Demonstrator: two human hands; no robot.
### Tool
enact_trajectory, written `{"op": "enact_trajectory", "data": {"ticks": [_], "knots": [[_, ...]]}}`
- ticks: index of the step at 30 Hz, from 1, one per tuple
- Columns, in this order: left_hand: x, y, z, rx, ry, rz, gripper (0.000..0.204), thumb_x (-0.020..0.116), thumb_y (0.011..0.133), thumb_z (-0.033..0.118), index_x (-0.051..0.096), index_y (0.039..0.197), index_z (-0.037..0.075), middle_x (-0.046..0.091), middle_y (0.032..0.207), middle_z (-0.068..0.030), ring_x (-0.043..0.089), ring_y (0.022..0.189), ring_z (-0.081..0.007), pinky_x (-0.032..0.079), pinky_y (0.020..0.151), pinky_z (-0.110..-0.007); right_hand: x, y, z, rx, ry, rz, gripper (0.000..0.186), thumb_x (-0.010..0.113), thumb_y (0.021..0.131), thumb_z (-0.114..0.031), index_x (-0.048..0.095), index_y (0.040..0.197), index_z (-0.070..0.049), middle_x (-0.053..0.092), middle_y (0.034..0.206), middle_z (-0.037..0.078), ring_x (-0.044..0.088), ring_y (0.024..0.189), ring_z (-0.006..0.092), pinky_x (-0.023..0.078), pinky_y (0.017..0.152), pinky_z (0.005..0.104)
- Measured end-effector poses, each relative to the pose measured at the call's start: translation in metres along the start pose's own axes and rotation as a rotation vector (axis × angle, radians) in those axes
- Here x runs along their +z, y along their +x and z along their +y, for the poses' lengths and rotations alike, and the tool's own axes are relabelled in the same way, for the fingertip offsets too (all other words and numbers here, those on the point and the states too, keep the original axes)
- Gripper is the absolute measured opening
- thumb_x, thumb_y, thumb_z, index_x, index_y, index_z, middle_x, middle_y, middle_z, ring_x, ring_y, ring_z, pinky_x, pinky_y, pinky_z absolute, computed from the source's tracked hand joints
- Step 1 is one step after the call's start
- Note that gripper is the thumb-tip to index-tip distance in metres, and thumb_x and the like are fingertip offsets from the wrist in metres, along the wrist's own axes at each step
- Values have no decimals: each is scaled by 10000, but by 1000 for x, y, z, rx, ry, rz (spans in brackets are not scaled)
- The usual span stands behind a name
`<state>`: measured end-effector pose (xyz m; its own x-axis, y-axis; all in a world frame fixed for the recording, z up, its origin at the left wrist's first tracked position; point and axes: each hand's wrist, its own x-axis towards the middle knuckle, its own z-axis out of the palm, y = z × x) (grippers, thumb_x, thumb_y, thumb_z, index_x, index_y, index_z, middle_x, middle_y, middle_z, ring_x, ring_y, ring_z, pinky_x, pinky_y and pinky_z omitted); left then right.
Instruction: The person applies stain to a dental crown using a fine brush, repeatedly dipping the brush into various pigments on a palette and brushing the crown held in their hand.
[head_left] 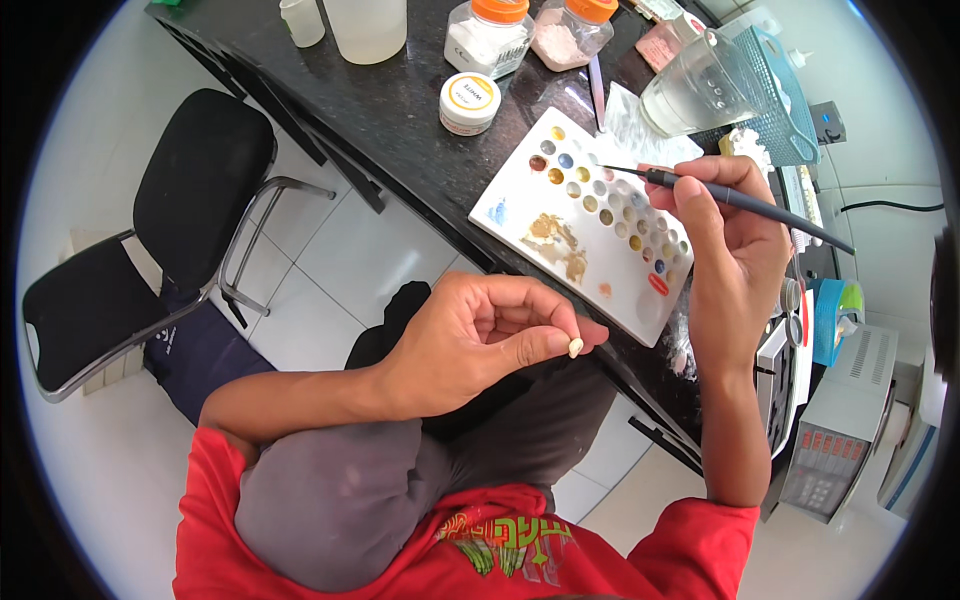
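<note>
My left hand (pixel 470 340) pinches a small cream-coloured, tooth-like piece (pixel 576 347) between thumb and finger, below the palette's lower left edge. My right hand (pixel 725 250) grips a slim dark brush (pixel 770 210), its fine tip over the colour wells near the upper part of the white palette (pixel 625 295). Several wells hold yellow, brown, grey, blue and pale colours, and tan smears lie on the flat mixing area. A small round white jar (pixel 470 115) stands above the palette, and a glass of clear liquid (pixel 695 95) stands behind it on a crumpled tissue (pixel 625 110).
Dark countertop (pixel 420 150) carries orange-lidded jars (pixel 480 45), a plastic cup (pixel 365 25), a purple tool (pixel 597 95) and a teal basket (pixel 785 110). A black chair (pixel 195 190) and dark bag (pixel 200 365) are at left; a grey appliance (pixel 840 400) is at right.
</note>
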<state>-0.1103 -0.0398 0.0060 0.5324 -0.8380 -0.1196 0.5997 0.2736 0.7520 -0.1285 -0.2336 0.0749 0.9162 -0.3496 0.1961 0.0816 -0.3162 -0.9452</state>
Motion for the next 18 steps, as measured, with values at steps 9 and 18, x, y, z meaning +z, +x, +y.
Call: {"op": "enact_trajectory", "data": {"ticks": [9,18], "knots": [[-1,0,3,-29,34,-6,104,601,919,74,621,949,-23,664,1066,-208,643,1032,-230,493,935,-332,4,4,-1,29,-18,-43,105,604,895,-44,564,944,40,643,878,81,627,785,94,493,668,203],[3,0,3,-8,77,36,94,612,911,73,609,910,-20,676,1023,-213,660,990,-240,510,909,-350,-34,-45,-21,-201,-338,134,124,605,897,-31,593,990,51,655,826,123,636,658,107,511,578,182]]}}
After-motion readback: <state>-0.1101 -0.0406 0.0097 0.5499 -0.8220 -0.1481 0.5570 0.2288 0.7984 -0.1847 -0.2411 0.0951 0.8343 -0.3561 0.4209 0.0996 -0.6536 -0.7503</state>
